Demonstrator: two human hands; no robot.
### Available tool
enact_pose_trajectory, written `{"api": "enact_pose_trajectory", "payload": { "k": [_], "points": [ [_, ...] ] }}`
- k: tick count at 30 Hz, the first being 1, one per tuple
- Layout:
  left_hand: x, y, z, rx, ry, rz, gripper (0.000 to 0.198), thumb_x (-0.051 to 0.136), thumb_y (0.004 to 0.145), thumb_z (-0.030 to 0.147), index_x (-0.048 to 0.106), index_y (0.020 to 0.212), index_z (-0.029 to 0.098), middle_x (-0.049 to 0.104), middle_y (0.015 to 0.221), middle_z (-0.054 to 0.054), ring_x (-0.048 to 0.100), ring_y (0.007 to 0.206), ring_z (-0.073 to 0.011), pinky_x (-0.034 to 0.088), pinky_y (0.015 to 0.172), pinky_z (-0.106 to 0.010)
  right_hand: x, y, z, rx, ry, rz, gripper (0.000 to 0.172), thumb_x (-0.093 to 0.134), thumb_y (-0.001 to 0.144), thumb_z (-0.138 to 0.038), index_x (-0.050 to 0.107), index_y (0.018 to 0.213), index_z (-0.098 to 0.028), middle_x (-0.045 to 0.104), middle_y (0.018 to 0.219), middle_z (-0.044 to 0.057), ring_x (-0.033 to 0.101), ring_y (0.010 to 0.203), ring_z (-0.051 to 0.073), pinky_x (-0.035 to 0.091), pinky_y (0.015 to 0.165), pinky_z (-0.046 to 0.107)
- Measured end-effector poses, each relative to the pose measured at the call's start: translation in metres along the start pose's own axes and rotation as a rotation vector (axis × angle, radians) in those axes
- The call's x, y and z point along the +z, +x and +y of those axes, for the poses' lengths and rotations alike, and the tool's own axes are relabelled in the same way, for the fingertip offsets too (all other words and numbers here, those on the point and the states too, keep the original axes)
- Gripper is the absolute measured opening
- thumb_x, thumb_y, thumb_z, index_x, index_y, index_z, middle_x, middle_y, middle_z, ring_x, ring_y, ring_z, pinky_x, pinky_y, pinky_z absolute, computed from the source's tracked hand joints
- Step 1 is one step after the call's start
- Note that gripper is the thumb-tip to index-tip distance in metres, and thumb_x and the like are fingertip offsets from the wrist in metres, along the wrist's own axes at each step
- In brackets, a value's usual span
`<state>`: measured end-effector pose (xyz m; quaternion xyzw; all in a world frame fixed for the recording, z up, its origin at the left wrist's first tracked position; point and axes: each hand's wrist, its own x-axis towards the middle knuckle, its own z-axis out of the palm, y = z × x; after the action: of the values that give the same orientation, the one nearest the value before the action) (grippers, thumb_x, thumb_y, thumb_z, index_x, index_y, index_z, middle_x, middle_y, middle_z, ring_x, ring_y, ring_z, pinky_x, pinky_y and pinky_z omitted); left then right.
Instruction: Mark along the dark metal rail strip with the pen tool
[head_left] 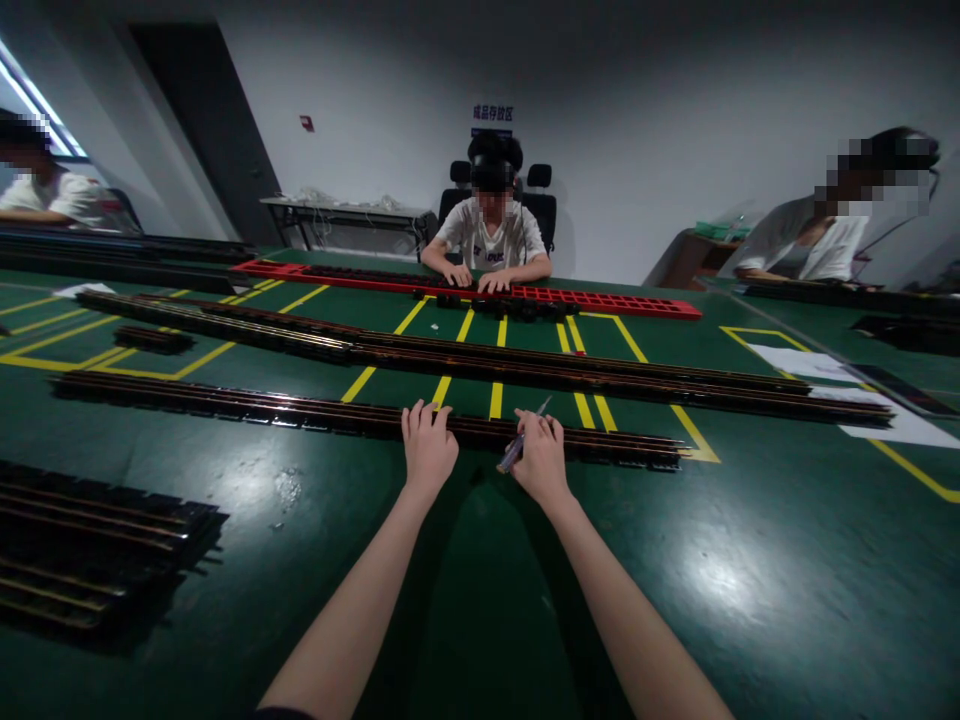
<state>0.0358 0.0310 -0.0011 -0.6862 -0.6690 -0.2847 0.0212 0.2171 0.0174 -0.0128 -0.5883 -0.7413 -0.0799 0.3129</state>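
A long black rail (225, 402) with thin brassy metal strips runs crosswise on the green table in front of me. My left hand (430, 445) is closed over its near edge, with the fingers curled onto the top. To the right, my right hand (541, 455) grips a small screwdriver (512, 455) with a see-through handle. Its thin tip points up and away, above the rail. The fingers of this hand also touch or hover over the rail; which of the two I cannot tell.
More black rails (465, 355) lie beyond, and a stack of them (82, 540) sits at the near left. Across the table a person (491, 235) works at a red rack (630, 304). White papers (900, 420) lie at the right. Other people sit at both sides.
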Motion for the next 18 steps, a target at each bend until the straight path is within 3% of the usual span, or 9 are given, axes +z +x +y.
{"api": "enact_pose_trajectory", "payload": {
  "k": [5,12,18],
  "points": [
    [-0.0017,0.0001,0.0002,0.002,-0.014,-0.034,0.040,0.038,0.084,0.015,0.062,0.115,0.017,0.057,0.125,-0.008,0.042,0.129,-0.0249,0.023,0.118,-0.052,0.0003,0.0011,-0.0028,0.078,-0.001,0.016,0.018,0.049,0.072,-0.014,0.042,0.088,-0.016,0.063,0.106,0.009,0.054,0.106,0.024,0.027,0.102,0.043],
    [-0.0040,-0.0001,0.0008,-0.035,-0.038,-0.013,0.041,0.038,0.083,0.013,0.061,0.117,0.017,0.053,0.129,-0.010,0.039,0.132,-0.0251,0.022,0.118,-0.051,-0.0009,0.0015,0.0005,0.126,0.057,0.034,0.027,0.040,0.064,-0.002,0.042,0.087,-0.017,0.062,0.108,0.007,0.053,0.107,0.020,0.028,0.103,0.039],
    [0.0001,-0.0011,0.0002,-0.164,-0.039,0.123,0.040,0.047,0.079,0.016,0.059,0.117,0.015,0.038,0.141,-0.015,0.023,0.139,-0.0353,0.023,0.113,-0.060,-0.0052,-0.0001,-0.0003,0.125,0.031,0.054,0.020,0.043,0.067,-0.006,0.042,0.085,-0.016,0.063,0.104,0.008,0.053,0.106,0.020,0.026,0.103,0.039]
  ]
}}
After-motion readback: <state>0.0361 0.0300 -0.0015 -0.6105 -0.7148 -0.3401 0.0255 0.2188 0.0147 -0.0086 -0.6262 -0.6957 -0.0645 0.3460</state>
